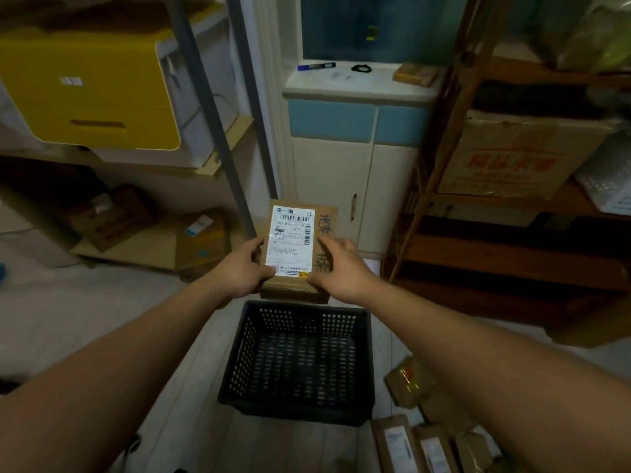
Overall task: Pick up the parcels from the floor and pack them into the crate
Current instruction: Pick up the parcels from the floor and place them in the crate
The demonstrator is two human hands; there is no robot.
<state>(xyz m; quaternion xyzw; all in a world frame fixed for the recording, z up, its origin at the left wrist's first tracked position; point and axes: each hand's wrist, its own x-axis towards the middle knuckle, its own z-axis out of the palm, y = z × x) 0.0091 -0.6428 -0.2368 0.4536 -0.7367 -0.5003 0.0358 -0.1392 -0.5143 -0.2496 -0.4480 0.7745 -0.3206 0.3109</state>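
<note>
Just above the far rim of the black crate [239, 363], I hold a brown cardboard parcel [327, 215] w/ both hands. My L hand [240, 271] grips its left edge, thumb on the white shipping label [292, 238]. My R hand [341, 268] clasps the right side, fingers curled over the top. The crate sits on the pale floor [68, 319] btwn my forearms; other parcels [409, 384] lie just right of it.

White shipping label [292, 242] on top of parcel [328, 213]: barcodes, bold digit row ending "00 59", small print too blurred. Black handwritten Chinese characters [321, 227] on cardboard right of label. Carton [478, 172], up-right of parcel: red Chinese characters, unreadable.
</note>
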